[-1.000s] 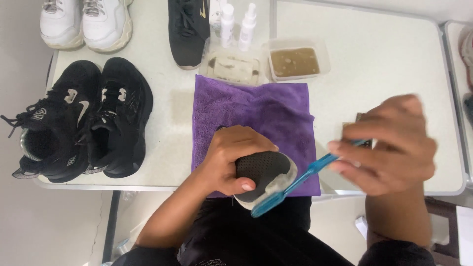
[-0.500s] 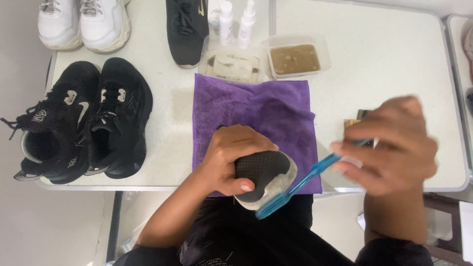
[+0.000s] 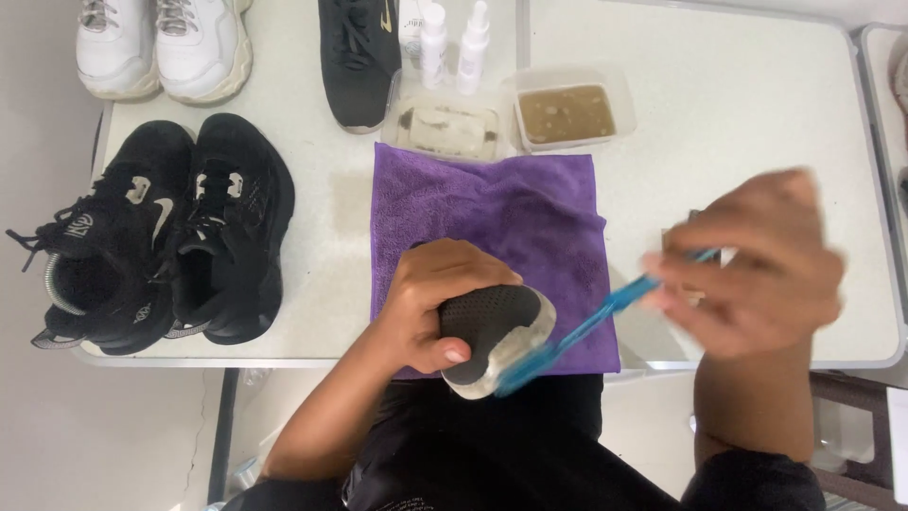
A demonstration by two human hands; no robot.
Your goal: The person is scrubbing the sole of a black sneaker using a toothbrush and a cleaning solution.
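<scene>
Right hand shifted slightly up and right since earlier frame, blurred; blue brush angle steeper, bristle end at sole edge of black shoe. Left hand unchanged: grip closed over shoe top, shoe at near table edge on purple cloth. Right grip closed on brush handle. Risk: shoe overhangs edge, hard stroke may push it off; splatter could reach black pair; murky water tub well apart.

I see a white counter with a grey metal edge. Another counter sits just beside it. The floor below is pale and bright.
</scene>
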